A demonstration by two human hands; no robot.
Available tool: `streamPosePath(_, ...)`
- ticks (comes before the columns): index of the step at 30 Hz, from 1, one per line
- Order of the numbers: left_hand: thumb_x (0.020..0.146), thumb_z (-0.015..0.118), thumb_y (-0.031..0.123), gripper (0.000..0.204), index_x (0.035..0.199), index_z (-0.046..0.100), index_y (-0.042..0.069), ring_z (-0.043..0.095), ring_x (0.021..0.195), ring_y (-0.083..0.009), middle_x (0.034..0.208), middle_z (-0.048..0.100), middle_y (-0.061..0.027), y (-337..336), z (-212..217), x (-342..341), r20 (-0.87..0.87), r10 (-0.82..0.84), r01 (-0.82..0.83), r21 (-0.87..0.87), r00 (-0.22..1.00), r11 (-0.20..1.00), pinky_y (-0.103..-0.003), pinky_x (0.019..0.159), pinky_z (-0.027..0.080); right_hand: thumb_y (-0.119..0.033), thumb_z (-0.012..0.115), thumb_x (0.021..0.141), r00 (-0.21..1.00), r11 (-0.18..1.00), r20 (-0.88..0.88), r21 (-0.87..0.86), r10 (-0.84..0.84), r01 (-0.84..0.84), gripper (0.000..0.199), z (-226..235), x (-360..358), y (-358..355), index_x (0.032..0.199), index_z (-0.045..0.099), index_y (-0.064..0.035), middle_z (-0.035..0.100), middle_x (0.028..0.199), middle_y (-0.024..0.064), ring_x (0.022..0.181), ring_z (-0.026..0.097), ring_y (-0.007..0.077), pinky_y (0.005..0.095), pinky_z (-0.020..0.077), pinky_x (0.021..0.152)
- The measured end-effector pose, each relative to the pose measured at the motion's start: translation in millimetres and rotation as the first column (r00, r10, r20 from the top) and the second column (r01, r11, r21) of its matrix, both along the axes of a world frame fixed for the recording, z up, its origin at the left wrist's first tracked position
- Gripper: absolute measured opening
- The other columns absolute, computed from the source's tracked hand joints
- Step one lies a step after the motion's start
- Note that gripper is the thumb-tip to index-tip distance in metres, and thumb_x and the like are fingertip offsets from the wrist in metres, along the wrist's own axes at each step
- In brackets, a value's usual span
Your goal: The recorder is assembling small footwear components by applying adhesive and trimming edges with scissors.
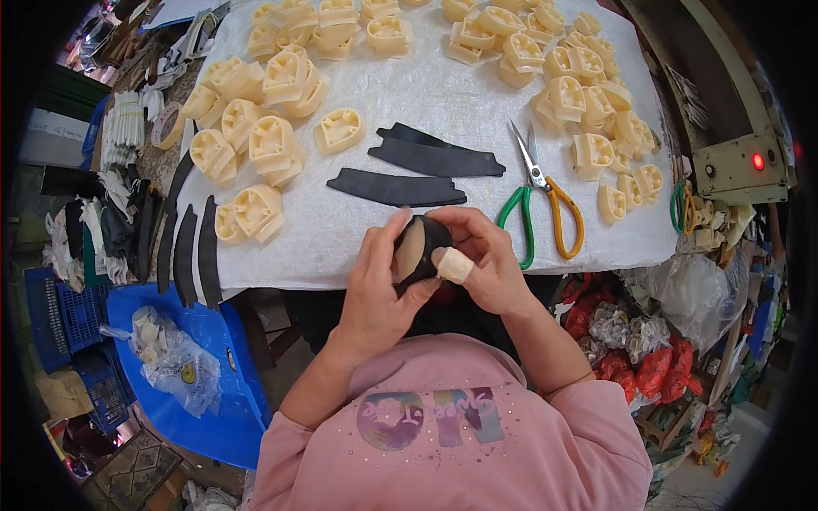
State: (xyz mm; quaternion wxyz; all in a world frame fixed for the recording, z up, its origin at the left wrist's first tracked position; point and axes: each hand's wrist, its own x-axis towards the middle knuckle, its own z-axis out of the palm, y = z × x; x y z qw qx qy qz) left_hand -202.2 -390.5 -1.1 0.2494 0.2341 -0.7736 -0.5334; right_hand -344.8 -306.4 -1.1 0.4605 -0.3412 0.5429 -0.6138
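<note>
Both hands, left hand (375,285) and right hand (486,264), clamp one cream moulded plastic piece (411,253) wrapped in a black rubber strip (432,237); press the strip flush. Spare strips at twelve o'clock.

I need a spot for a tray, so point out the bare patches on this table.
Bare white cloth lies mid-table, between the left pile of cream parts and the right pile, above the black strips. A smaller patch lies at the near edge, left of both hands. The sides are crowded; scissors fill the near right.

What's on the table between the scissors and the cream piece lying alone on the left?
Three curved black rubber strips lie between the green-and-yellow-handled scissors and the lone cream plastic piece, seen in the head view.
</note>
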Motion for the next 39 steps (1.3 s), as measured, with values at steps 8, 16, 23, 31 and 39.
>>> streamPosePath(8,0.057,0.076,-0.005,0.062,0.115,0.055,0.003,0.055,0.082,-0.0145,0.09,0.05,-0.0051,-4.2,15.4,0.2,0.048,0.073,-0.067,-0.117,0.996,0.991,-0.024,0.063,0.047,-0.025,0.051,0.092,0.975,0.988,0.2,0.099,0.094,-0.116,0.026,-3.1,-26.6,-12.7,0.099,0.058,-0.0018,0.054,0.076,0.0025,0.062,0.05,0.0088,0.0235,0.0423,0.055)
streamPosePath(16,0.051,0.079,0.0,0.06,0.107,0.057,0.004,0.054,0.066,-0.0154,0.08,0.053,-0.0065,-3.1,8.8,-8.4,-0.047,0.057,-0.07,-0.362,0.997,0.929,-0.025,0.048,0.04,-0.021,0.057,0.084,0.837,0.981,-0.519,0.028,0.177,-0.19,0.019,7.6,-28.9,-13.0,0.085,0.059,-0.0017,0.06,0.073,0.0078,0.064,0.058,0.0167,0.0294,0.0463,0.06)
streamPosePath(23,0.05,0.081,0.009,0.059,0.101,0.055,0.0,0.056,0.056,-0.0206,0.075,0.053,-0.0087,0.3,6.1,-10.1,-0.093,0.112,-0.144,-0.511,0.989,0.847,-0.03,0.05,0.045,-0.016,0.053,0.085,0.943,0.965,-0.208,0.036,0.26,-0.258,0.024,0.7,-33.7,-3.9,0.103,0.061,-0.0026,0.065,0.085,0.0093,0.081,0.063,0.0178,0.0302,0.0479,0.072)
streamPosePath(31,0.05,0.082,0.01,0.058,0.1,0.054,-0.004,0.06,0.061,-0.0263,0.074,0.055,-0.0119,3.7,6.2,-18.3,-0.101,0.232,-0.248,-0.551,0.968,0.796,-0.032,0.055,0.049,-0.024,0.043,0.094,0.977,0.997,-0.2,-0.03,-0.074,0.07,0.03,-12.1,-3.8,-8.9,0.105,0.06,-0.0027,0.061,0.087,0.0092,0.079,0.058,0.0163,0.0283,0.0451,0.072)
streamPosePath(39,0.055,0.082,0.012,0.053,0.098,0.055,-0.005,0.058,0.056,-0.0245,0.072,0.055,-0.0116,3.7,0.0,-22.1,-0.128,0.364,-0.361,-0.619,0.922,0.698,-0.032,0.05,0.047,-0.018,0.041,0.095,0.885,0.985,-0.433,-0.051,-0.171,0.165,0.037,-7.2,24.5,-4.6,0.129,0.044,-0.003,0.056,0.108,0.0147,0.098,0.055,0.0281,0.0339,0.0424,0.086)
